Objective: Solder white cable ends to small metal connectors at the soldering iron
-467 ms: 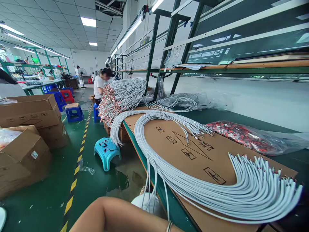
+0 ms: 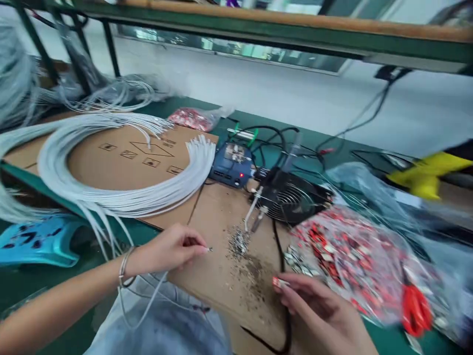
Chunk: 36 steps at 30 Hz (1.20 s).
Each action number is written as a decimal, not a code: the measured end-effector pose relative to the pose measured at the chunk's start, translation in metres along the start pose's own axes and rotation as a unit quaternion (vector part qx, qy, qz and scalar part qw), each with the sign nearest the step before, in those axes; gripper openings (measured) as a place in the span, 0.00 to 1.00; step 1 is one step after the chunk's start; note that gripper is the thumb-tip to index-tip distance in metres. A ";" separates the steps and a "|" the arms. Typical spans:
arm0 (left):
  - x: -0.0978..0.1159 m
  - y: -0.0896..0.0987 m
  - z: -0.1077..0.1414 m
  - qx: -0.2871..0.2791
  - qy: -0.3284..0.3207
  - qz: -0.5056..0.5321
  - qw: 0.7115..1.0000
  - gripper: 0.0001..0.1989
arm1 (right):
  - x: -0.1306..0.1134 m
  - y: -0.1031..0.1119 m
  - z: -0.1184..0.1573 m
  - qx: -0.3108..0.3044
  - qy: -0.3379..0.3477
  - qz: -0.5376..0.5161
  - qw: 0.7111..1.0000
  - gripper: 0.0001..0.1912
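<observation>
The left grip [image 2: 181, 248] pinches a tiny metallic tip [image 2: 210, 249], the right grip [image 2: 322, 308] a red-white piece [image 2: 278, 282]. Both seem light and stiff; better hold their sides.

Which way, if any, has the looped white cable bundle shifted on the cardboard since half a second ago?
No visible shift: the looped white cable bundle curves around the same printed symbols on the cardboard.
</observation>
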<state>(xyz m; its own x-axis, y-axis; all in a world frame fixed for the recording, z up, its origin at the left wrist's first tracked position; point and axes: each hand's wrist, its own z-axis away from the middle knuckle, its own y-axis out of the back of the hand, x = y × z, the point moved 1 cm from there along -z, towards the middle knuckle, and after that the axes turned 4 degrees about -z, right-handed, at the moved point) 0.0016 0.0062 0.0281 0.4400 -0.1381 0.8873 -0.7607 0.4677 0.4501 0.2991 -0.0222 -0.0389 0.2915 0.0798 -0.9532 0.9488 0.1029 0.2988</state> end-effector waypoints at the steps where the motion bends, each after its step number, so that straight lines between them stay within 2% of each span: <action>1: 0.003 0.000 -0.005 -0.014 0.029 -0.003 0.999 0.15 | -0.006 -0.003 0.000 -0.008 -0.002 -0.010 1.000 0.17; 4: 0.011 -0.004 -0.022 -0.064 0.079 -0.008 0.995 0.16 | -0.025 -0.012 -0.011 -0.040 -0.004 -0.062 0.997 0.17; 8: 0.014 -0.007 -0.046 -0.106 0.067 -0.024 0.992 0.18 | -0.043 -0.020 -0.031 -0.075 -0.040 -0.129 0.988 0.20; 12: 0.016 -0.008 -0.066 -0.108 0.060 -0.039 0.992 0.20 | -0.047 -0.027 -0.053 -0.102 -0.075 -0.188 0.974 0.22; 17: 0.021 -0.012 -0.081 -0.122 0.049 -0.034 0.991 0.18 | -0.042 -0.033 -0.072 -0.097 -0.073 -0.259 0.958 0.21; 21: 0.024 -0.014 -0.086 -0.131 0.044 -0.019 0.990 0.17 | -0.039 -0.035 -0.073 -0.109 -0.061 -0.292 0.948 0.18; 26: 0.027 -0.015 -0.085 -0.125 0.037 -0.011 0.991 0.14 | -0.040 -0.035 -0.070 -0.100 -0.056 -0.287 0.951 0.15; 36: 0.028 -0.014 -0.083 -0.149 0.049 0.020 0.987 0.16 | -0.043 -0.033 -0.071 -0.099 -0.066 -0.301 0.946 0.15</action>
<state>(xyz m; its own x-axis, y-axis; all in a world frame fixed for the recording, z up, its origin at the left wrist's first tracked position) 0.0644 0.0683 0.0377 0.4673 -0.0351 0.8834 -0.6115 0.7088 0.3517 0.2468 0.0416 -0.0049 -0.2700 -0.1758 -0.9467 0.9099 0.2749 -0.3106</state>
